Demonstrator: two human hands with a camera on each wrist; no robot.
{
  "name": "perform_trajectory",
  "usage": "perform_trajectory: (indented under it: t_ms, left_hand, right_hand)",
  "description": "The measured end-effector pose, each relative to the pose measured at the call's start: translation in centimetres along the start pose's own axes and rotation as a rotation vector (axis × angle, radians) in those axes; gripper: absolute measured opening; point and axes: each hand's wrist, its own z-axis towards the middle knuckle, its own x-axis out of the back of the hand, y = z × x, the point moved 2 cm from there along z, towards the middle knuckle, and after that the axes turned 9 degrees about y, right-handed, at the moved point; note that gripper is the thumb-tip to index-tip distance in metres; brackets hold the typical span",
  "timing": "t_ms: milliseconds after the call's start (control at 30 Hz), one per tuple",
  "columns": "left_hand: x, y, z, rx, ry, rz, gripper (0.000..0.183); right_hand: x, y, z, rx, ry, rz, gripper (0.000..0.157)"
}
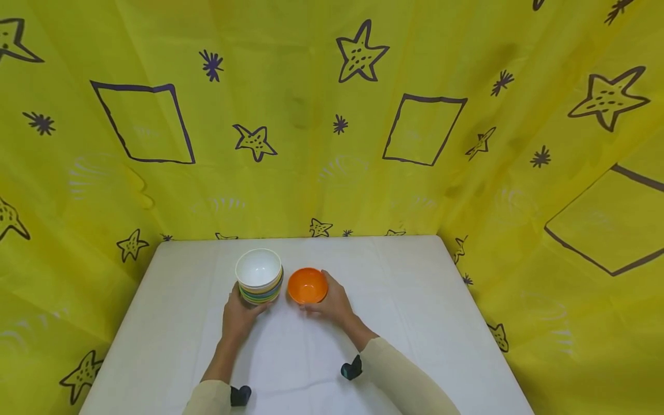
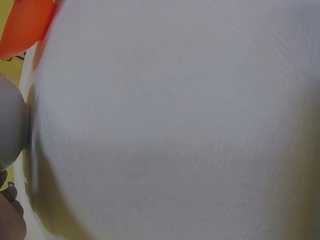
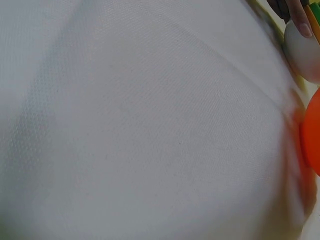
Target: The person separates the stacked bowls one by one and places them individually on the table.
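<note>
Orange round glossy bowl (image 1: 308, 285): located over the far part of the white cloth-covered table (image 1: 306, 346), mouth upward; cannot tell whether fully resting on the cloth. Gripped from the right by the right hand (image 1: 336, 301), thumb along the near wall, fingers curled round the right side, bowl pinched between. Just to the left, narrow gap between, nested stack of round bowls (image 1: 261, 295), white at top, with yellow, blue and green bands beneath. Held at the lower part by the left hand (image 1: 240, 317), thumb across the near side, fingers round the left side; far fingertips hidden, cannot tell whether spread or together. Beige sleeves (image 1: 407, 377) on both forearms, small black devices (image 1: 241, 396) at the wrists. Behind, yellow curtain (image 1: 290, 190) printed with dark starfish and four-sided outlines.
</note>
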Motion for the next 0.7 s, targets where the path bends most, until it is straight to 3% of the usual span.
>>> perform_trajectory:
  t_ms: [367,700]
  left_hand:
    - [-0.1,-0.3,-0.2,-0.004,0.004,0.012,0.110]
    - [0.0,-0.1,0.1,-0.028,0.011,0.016,0.109]
  right_hand:
    - [0.3,-0.2,0.2,0.008,0.007,-0.040,0.111]
    - [0.9,-3.0,2.2,0.052,0.045,-0.049,0.103]
